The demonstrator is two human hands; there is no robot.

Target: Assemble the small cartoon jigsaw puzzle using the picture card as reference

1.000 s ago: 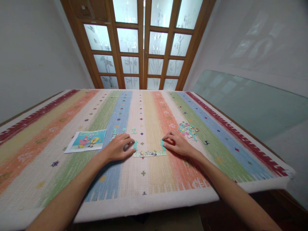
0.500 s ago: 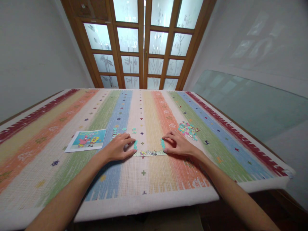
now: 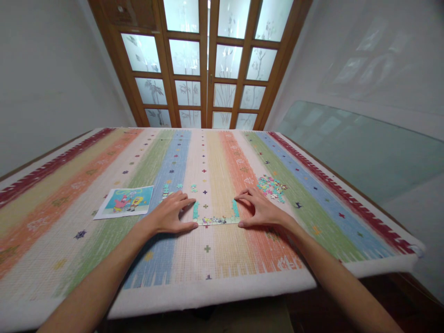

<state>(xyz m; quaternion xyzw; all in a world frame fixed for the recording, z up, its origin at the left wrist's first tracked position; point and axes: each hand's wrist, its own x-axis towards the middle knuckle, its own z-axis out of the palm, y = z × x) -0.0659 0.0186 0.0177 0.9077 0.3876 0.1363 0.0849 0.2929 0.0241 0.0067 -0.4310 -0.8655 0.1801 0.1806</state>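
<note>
A partly joined jigsaw puzzle (image 3: 219, 221) lies on the tablecloth in a U shape, with a picture strip along the bottom and turquoise side strips. At its left side is my left hand (image 3: 175, 212), index finger and thumb spread apart, the thumb tip at the lower left corner. My right hand (image 3: 261, 208) mirrors it on the right. Its index fingertip is near the top of the right strip and its thumb is at the lower right corner. Both hands rest with fingers apart at the puzzle's edges; the other fingers are partly hidden.
A pile of loose puzzle pieces (image 3: 272, 187) lies beyond my right hand. Several turquoise pieces (image 3: 166, 188) lie beyond my left hand. A printed cartoon picture (image 3: 126, 202) lies at the left. The striped tablecloth (image 3: 222, 259) covers the table; wooden glazed doors (image 3: 208, 69) stand behind.
Both thumbs have shifted slightly down toward the puzzle's lower corners, widening the gap between thumb and index finger. More of the turquoise side strips shows.
</note>
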